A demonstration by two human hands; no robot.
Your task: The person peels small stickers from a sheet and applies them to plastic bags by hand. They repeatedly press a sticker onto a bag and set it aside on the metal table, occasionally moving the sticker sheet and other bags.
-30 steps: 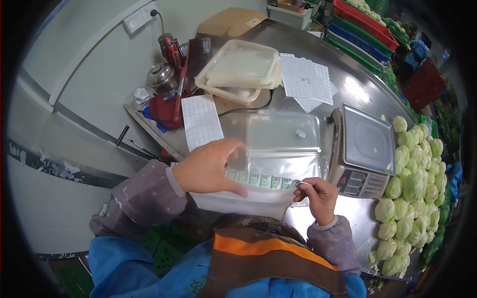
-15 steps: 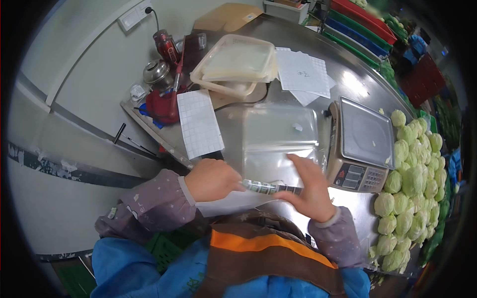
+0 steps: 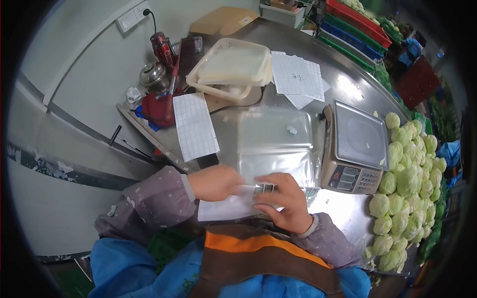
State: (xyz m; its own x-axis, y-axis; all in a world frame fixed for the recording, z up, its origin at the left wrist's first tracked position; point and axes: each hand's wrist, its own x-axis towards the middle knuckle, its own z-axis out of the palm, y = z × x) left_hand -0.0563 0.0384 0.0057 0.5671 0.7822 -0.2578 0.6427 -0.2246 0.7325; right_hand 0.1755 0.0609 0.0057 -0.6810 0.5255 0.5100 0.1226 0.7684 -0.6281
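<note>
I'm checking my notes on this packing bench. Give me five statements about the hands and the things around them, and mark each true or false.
1. Both hands are on the strip of labels. True.
2. The scale has a cabbage on its platform. False: only small scraps lie on it.
3. The cabbages are piled to the right of the scale. True.
4. The right hand rests on the scale's keypad. False: it covers the strip, left of the scale.
5. The left hand holds the red bottle. False: the bottle stands far off by the wall.
</note>
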